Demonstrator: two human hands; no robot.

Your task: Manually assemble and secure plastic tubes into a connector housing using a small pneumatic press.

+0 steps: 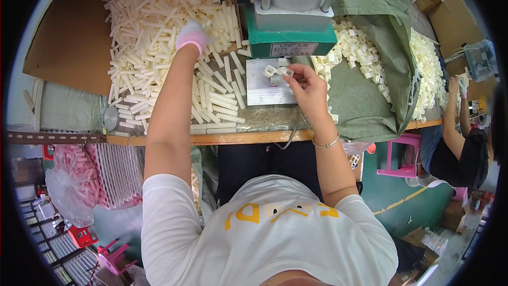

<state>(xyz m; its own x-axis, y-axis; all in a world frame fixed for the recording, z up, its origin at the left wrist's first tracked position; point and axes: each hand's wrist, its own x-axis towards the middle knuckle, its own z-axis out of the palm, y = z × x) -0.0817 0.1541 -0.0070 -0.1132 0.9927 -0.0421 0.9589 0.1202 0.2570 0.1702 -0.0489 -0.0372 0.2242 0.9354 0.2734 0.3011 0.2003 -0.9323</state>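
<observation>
My left hand [191, 35], in a white and pink glove, reaches into a big heap of cream plastic tubes [151, 0]. Its fingers blur into the heap, so I cannot tell whether it grips one. At the press, my right hand [309, 87] is bare and pinches a small white plastic fitting [274, 72] with square openings between thumb and fingers. The fitting is at the silver metal plate [259, 92], just in front of the green press head [288, 39]. More tubes lie loose between the heap and the plate.
Cream square plastic pieces [360, 47] spill from a green woven sack [378, 87] to the right. A cardboard sheet [69, 37] stands at the left. The wooden table edge [248, 137] runs before me. Another person [460, 145] works at far right, near a pink stool [399, 159].
</observation>
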